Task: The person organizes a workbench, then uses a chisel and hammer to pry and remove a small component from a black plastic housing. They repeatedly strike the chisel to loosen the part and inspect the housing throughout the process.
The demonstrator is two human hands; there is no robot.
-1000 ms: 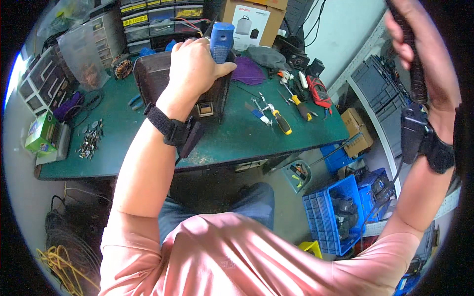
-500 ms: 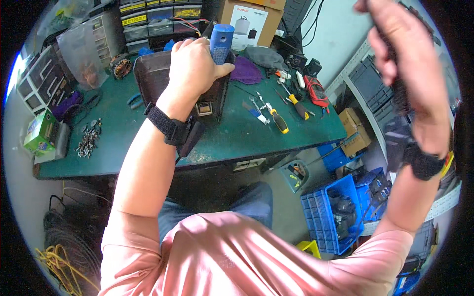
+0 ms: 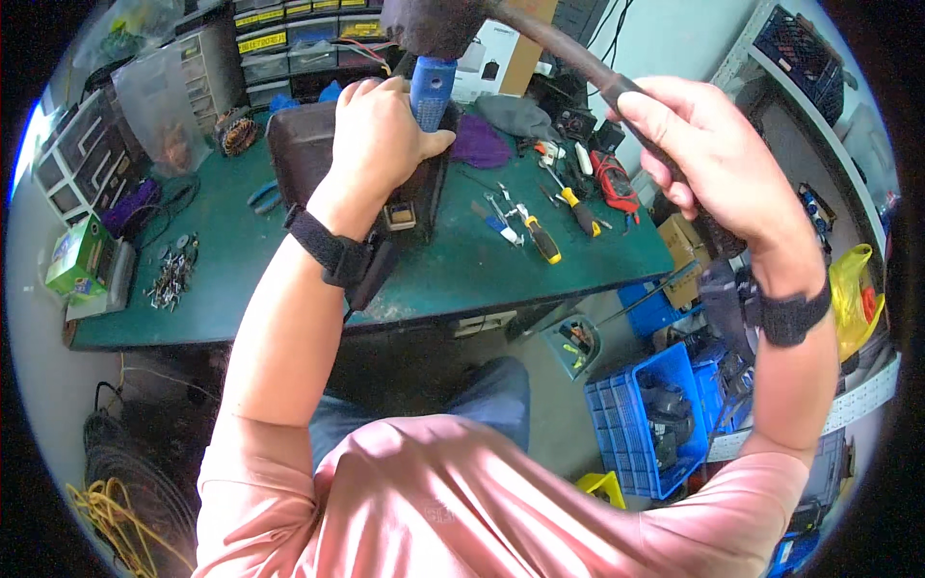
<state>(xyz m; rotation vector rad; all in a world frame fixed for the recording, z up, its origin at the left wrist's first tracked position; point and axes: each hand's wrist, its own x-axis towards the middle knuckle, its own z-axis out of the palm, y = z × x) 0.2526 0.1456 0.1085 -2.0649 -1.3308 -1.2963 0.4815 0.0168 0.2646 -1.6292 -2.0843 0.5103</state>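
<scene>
Nearest, a bundle of yellow cord (image 3: 120, 520) lies at lower left and a blue crate (image 3: 617, 438) stands on the floor at lower right, clear of the worktop (image 3: 482, 275). The worktop's front edge runs across the view. Bare surface extends along that edge to the right of a dark tray (image 3: 299, 144); another open patch lies between the tray and a pile of small metal parts (image 3: 171, 275) to the left. A small square piece (image 3: 398, 216) sits in the tray's near end. Yellow-and-black screwdrivers (image 3: 544, 241) and, farther right, a red-edged meter (image 3: 615, 181) restrict room on that side.

Left grip (image 3: 381, 135), over the tray, is closed around a blue handle (image 3: 434, 87), roughly upright; its lower end is hidden by the hand. Right grip (image 3: 708, 144) is wrapped around the shaft of a hammer (image 3: 559, 43). The hammer's dark head is at the top of the blue handle; contact cannot be determined, and the head is cut off by the upper border.

Beyond, a purple cloth (image 3: 479, 143), a partly covered cardboard box (image 3: 535, 43) and a drawer unit (image 3: 289, 48) crowd the back
</scene>
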